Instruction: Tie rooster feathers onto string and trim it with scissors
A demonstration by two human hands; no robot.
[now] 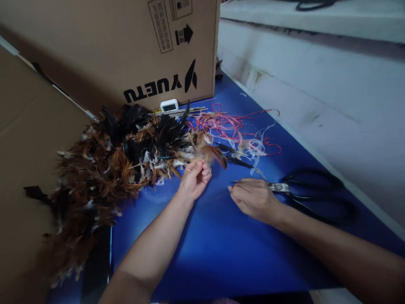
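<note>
My left hand (196, 178) pinches the base of a brown feather (215, 155) with a dark reddish tip, just above the blue table. It is close to the right end of a large heap of brown and black feathers (126, 152). Lower right, my right hand (252, 195) is closed with its fingers curled in; whatever is between them is hidden. It covers much of the blades of black-handled scissors (280, 187), whose big loops spread to the right. Two dark feathers (237, 161) lie between and beyond the hands.
Behind the heap stands a cardboard box (104, 55), with another cardboard panel (31, 139) at left. Pink string (226, 122) and clear plastic strips (257, 147) lie tangled toward the back. A small white display (169, 105) and thin sticks (196, 110) sit against the box. A wall (316, 84) borders the right.
</note>
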